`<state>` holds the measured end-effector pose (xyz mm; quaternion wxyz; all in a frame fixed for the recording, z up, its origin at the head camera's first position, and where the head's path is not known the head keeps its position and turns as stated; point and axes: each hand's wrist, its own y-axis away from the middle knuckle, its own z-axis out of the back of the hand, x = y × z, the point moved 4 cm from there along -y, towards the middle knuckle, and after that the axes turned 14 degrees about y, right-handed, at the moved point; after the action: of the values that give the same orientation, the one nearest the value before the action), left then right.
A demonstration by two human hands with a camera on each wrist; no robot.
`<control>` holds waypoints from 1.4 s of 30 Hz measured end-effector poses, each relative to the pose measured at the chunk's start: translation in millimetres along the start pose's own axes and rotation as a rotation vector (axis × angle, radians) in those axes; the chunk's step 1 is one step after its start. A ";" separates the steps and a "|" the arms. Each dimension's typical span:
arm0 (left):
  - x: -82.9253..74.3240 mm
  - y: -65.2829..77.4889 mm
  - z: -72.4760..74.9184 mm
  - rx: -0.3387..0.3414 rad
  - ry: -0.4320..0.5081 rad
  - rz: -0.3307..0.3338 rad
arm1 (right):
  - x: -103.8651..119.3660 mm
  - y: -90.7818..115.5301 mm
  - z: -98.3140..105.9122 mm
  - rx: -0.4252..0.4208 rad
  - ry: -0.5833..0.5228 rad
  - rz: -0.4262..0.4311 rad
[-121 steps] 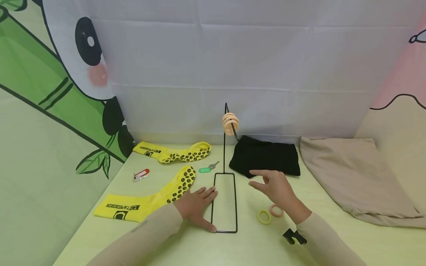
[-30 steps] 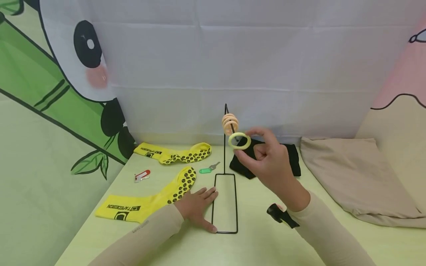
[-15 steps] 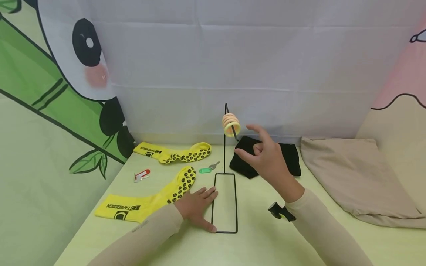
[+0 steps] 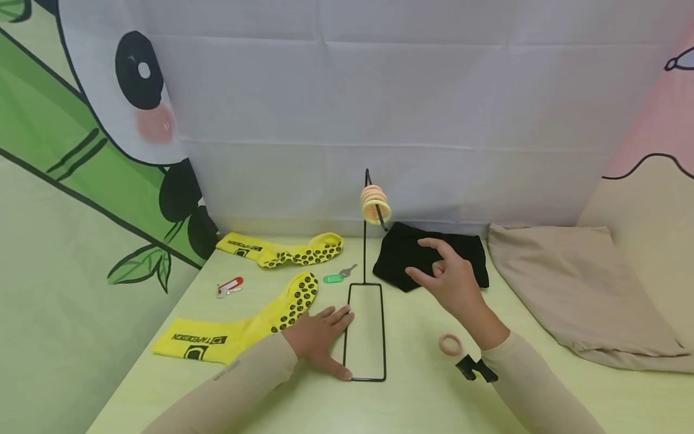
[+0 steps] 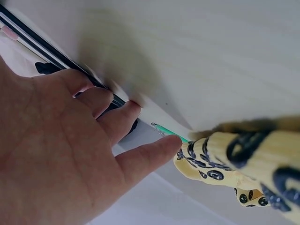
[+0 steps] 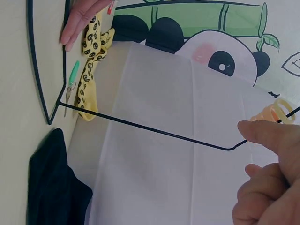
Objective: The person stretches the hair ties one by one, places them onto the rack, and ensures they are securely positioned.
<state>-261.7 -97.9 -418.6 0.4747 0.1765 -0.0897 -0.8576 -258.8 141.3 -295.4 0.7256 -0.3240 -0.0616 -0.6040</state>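
My left hand [image 4: 320, 337] lies spread on the table, its fingertips and thumb on the left side of the black wire stand's rectangular base [image 4: 384, 331]. From the stand's sloping arm hang several peach rings [image 4: 371, 194], with a yellow ring [image 4: 376, 222] in front of them. My right hand [image 4: 451, 280] is in the air to the right of that arm, in front of the black cloth. Its thumb and index finger are apart with nothing between them, and the other fingers are curled. A pink ring [image 4: 450, 354] lies on the table below my right hand.
Two yellow socks [image 4: 238, 334] with black dots lie on the left. A key with a green tag [image 4: 333, 279] and one with a red tag [image 4: 230, 286] are near them. Folded black cloth [image 4: 398, 259] and beige cloth [image 4: 569, 277] lie at the back right, against a hanging white sheet [image 4: 434, 108].
My right hand picked up the yellow ring, put it on the stand's arm and let go. It has since drawn back down and to the right. My left hand has stayed put.
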 end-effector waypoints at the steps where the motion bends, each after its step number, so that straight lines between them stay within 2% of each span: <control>1: 0.2 -0.1 -0.2 -0.001 0.000 -0.002 | -2.6 1.0 -1.4 0.003 0.007 -0.005; 9: 0.9 -0.6 -1.1 -0.010 0.009 -0.010 | -20.9 8.5 -12.9 0.040 0.053 -0.044; 19: 0.6 0.2 -1.4 -0.008 0.014 -0.009 | -43.0 18.5 -24.5 0.101 0.059 -0.099; 26: 1.2 1.1 0.4 -0.009 0.023 -0.017 | -63.1 23.1 -31.4 0.159 -0.023 -0.128; 34: 1.9 0.6 0.2 -0.005 0.026 -0.016 | -84.4 29.7 -40.8 0.303 -0.129 -0.200; 42: 1.5 0.2 0.0 -0.003 0.033 -0.014 | -98.6 37.9 -46.3 0.464 -0.237 -0.185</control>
<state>-262.2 -99.3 -418.9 0.4701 0.1906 -0.0793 -0.8581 -263.9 200.9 -394.0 0.7099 -0.2106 -0.3121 -0.5952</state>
